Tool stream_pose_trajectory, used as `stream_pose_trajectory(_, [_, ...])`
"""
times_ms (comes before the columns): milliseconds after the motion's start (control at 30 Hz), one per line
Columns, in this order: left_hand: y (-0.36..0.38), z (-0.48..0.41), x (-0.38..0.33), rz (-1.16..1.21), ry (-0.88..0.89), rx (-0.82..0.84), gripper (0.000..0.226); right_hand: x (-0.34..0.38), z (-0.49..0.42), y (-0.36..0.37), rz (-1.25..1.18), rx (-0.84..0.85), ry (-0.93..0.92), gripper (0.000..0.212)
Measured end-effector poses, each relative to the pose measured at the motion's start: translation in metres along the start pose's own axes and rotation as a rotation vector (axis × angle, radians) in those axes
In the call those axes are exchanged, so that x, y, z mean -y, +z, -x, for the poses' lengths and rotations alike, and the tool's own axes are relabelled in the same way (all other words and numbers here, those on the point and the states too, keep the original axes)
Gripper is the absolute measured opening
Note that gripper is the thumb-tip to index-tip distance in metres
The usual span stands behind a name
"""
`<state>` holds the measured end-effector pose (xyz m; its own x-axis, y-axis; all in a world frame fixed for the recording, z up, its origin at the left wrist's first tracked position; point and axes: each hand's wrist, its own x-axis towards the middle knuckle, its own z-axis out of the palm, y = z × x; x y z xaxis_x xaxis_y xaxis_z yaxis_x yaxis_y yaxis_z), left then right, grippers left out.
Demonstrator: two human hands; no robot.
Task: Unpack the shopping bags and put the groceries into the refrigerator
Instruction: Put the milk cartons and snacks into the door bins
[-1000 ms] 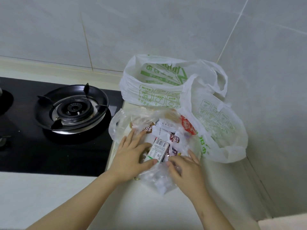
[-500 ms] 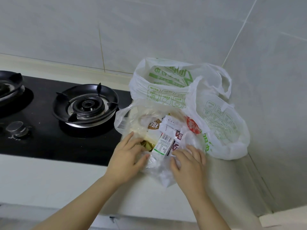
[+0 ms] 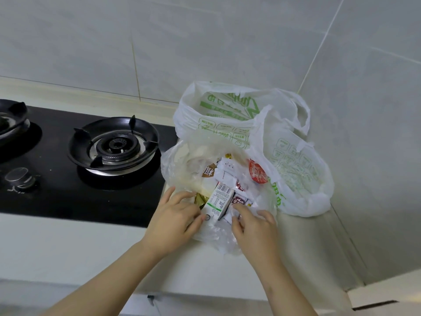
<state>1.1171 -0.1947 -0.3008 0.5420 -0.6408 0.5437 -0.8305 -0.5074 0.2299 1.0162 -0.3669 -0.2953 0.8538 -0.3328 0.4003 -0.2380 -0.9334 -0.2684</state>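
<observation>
A clear plastic bag (image 3: 182,160) lies on the counter, packed with groceries: a white carton with a barcode (image 3: 219,199), small brown-and-white cartons (image 3: 239,199), a gold packet (image 3: 201,199) and a red-labelled item (image 3: 257,172). My left hand (image 3: 175,215) grips the bag's near left side, its thumb against the barcode carton. My right hand (image 3: 252,226) pinches the bag's plastic at the near right, fingers curled. Behind stand two white shopping bags with green print, one at the wall (image 3: 227,115) and one to the right (image 3: 300,169).
A black gas hob (image 3: 57,197) lies left of the bags, with a burner (image 3: 114,144) close to the clear bag and a knob (image 3: 19,179). Tiled walls meet in a corner behind the bags. The pale counter (image 3: 68,247) runs along the front.
My view has pulled back and to the left, showing more hob. Both hands stay on the clear bag; my right fingers have curled tighter into the plastic.
</observation>
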Motion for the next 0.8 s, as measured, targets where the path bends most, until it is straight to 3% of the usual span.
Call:
stream_pose_trajectory(100, [0.002, 0.001, 0.004, -0.028, 0.013, -0.008, 0.032, 0.001, 0.005, -0.002, 0.018, 0.037, 0.068, 0.031])
stream_pose_trajectory(200, [0.001, 0.006, 0.008, -0.057, -0.013, 0.048, 0.026, 0.005, 0.006, -0.013, 0.103, 0.251, 0.185, 0.046])
stream_pose_trajectory(300, [-0.001, 0.006, 0.005, -0.140, -0.069, 0.130, 0.034, 0.001, 0.006, -0.018, 0.082, 0.393, 0.281, 0.059])
stream_pose_trajectory(433, [-0.003, 0.001, 0.001, -0.278, -0.187, 0.207, 0.032, 0.002, 0.006, -0.018, 0.121, 0.450, 0.396, 0.060])
stream_pose_trajectory(633, [0.000, 0.006, 0.006, -0.343, -0.308, 0.199, 0.028, 0.003, 0.012, -0.013, 0.238, 0.335, 0.426, 0.052])
stream_pose_trajectory(800, [0.005, 0.007, 0.004, -0.384, -0.262, 0.058, 0.022, 0.006, 0.016, -0.005, 0.299, 0.080, 0.231, 0.055])
